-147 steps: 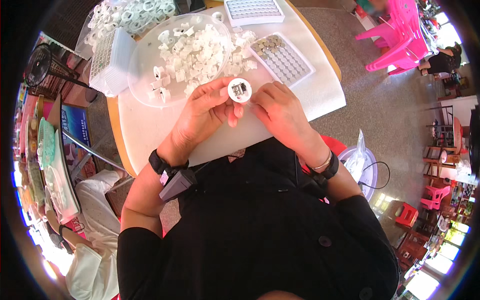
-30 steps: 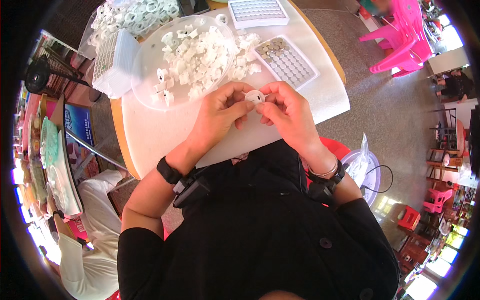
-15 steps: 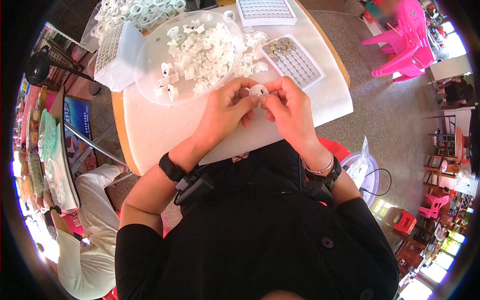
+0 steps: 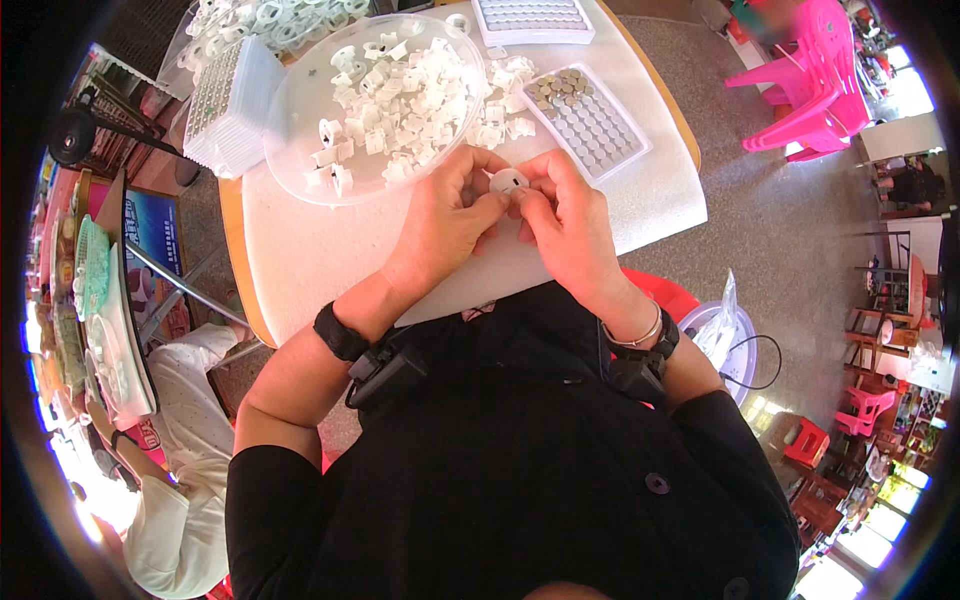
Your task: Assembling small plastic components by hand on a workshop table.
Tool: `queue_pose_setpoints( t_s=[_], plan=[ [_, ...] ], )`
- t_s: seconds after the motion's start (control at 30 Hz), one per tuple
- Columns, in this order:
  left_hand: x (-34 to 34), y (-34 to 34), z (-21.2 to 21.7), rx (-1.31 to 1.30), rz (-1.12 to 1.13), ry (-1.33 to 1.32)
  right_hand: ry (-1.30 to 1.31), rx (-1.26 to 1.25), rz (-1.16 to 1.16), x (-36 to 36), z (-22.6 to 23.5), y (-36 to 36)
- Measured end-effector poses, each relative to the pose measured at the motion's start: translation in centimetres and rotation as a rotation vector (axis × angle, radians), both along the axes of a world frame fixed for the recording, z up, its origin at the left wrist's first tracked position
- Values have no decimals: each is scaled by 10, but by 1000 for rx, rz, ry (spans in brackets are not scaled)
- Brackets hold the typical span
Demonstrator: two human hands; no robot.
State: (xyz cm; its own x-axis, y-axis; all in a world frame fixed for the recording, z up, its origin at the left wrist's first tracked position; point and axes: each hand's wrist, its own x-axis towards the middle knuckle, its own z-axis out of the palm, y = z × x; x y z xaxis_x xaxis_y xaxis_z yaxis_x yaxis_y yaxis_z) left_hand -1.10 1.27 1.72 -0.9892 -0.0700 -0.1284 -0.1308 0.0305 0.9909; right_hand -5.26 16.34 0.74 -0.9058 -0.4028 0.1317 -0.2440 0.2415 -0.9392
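Observation:
A small white round plastic part [image 4: 509, 180] with a dark slot is pinched between both my hands, above the near part of the table. My left hand [image 4: 447, 220] closes thumb and fingers on its left side. On the other side my right hand [image 4: 570, 215] grips it with thumb and forefinger. Just beyond, a shallow white tray [image 4: 622, 160] holds rows of silver discs like button cells, some heaped loose at its far left corner. Left of it, a round clear tub [image 4: 290, 165] contains many white plastic pieces, with more spilled by its right rim.
A stack of white trays [image 4: 228, 115] stands left of the tub. Another filled tray [image 4: 532, 30] and a bag of white ring parts [image 4: 265, 25] lie at the back. A co-worker in white [image 4: 185, 500] sits at left; pink chairs [image 4: 810, 90] stand at right.
Both hands have shifted slightly left and up with the white round part, still pinching it. The co-worker's arm at left has moved.

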Motion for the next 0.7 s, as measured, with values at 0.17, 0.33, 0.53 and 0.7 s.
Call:
queue_pose_setpoints(
  t_s=[0.17,0.33,0.53,0.7],
  plan=[
    [0,-1,-5,-52,8,57,-67,-47,10,2,7,0],
    [1,-2,12,39,-23,-95,-68,-28,55,-1,12,7],
    [6,-3,3,-6,-53,-59,-84,38,66,5,16,8],
    [7,0,18,229,-56,-82,45,172,70,-42,53,18]
  ],
)
